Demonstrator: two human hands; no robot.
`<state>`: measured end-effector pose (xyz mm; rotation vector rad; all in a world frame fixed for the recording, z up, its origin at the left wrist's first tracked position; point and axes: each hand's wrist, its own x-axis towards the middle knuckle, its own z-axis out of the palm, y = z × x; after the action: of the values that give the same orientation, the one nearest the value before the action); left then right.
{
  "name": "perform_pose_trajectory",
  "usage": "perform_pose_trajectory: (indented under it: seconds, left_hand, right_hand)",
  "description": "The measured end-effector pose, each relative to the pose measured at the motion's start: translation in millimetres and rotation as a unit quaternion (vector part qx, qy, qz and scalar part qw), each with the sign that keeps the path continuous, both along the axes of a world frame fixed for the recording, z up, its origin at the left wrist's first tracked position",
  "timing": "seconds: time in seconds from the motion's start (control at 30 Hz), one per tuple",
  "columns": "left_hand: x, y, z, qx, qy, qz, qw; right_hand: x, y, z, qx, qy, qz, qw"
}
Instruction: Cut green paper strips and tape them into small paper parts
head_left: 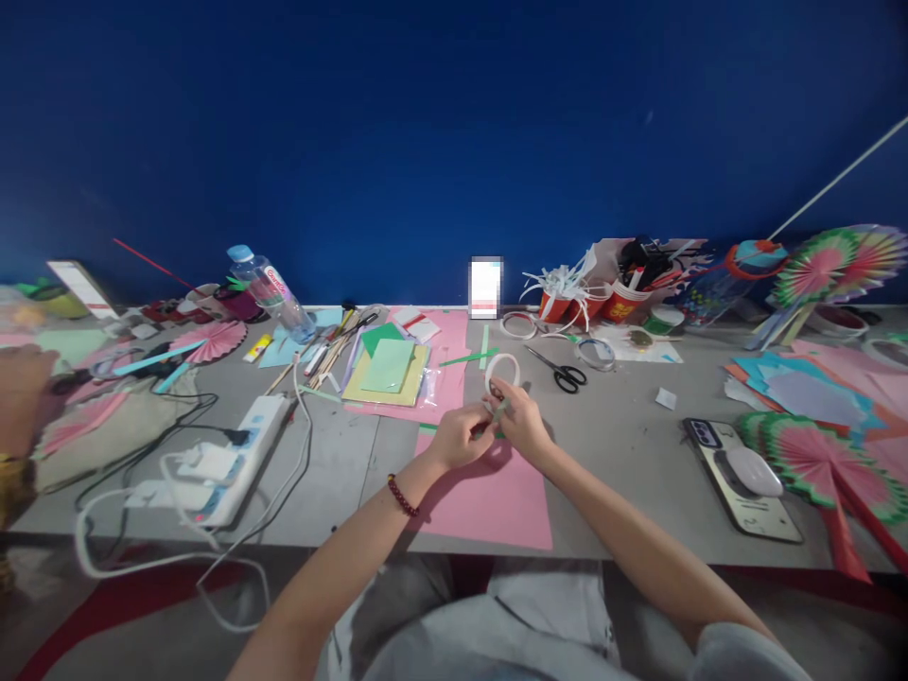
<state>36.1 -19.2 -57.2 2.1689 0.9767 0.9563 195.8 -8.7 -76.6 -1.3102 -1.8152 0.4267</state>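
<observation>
Both my hands meet over the top edge of a pink paper sheet point(489, 497) on the grey table point(624, 445). My right hand point(521, 416) grips a white tape roll point(502, 369), held upright above the fingers. My left hand point(460, 437), with a dark red bead bracelet on its wrist, is closed in a pinch against the right hand, on a thin green strip point(499, 412) between them. The fingertips hide how the strip and the roll meet.
Black scissors point(564, 374) lie just right of my hands, with more tape rolls point(520, 324) behind. Stacked coloured paper point(387, 371) is to the left, a power strip with cables point(237, 454) nearer left, a phone point(744, 478) and paper fans point(823, 463) right. Another person's arm point(21, 397) shows far left.
</observation>
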Motion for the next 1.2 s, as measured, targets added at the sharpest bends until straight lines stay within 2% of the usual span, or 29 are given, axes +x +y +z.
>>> perform_pose_trajectory:
  seconds: [0.13, 0.27, 0.37, 0.53, 0.8, 1.0, 1.2]
  left_hand:
    - [-1, 0, 2.5, -0.04, -0.001, 0.005, 0.999]
    - [-1, -3, 8.4, -0.077, -0.017, 0.018, 0.997]
    - [0, -4, 10.2, -0.098, -0.037, 0.015, 0.994]
    - [1, -5, 12.0, -0.12, -0.056, 0.021, 0.991]
    - [-2, -5, 14.0, -0.06, -0.068, 0.033, 0.995]
    - [-9, 0, 10.2, 0.052, -0.066, 0.044, 0.995]
    - [-10, 0, 9.3, 0.017, -0.061, 0.065, 0.996]
  right_hand:
    - [0, -1, -4.6, 0.009, -0.062, 0.004, 0.998]
    - [0, -3, -6.6, 0.076, -0.098, 0.047, 0.991]
    - [-1, -5, -4.0, 0.112, -0.113, 0.06, 0.985]
    - [-3, -5, 2.7, 0.121, -0.126, 0.057, 0.983]
    - [-7, -11, 13.5, 0.118, -0.116, 0.051, 0.985]
    - [-25, -19, 24.5, 0.073, 0.007, 0.013, 0.997]
    - [-32, -20, 24.6, 0.032, 0.059, -0.007, 0.998]
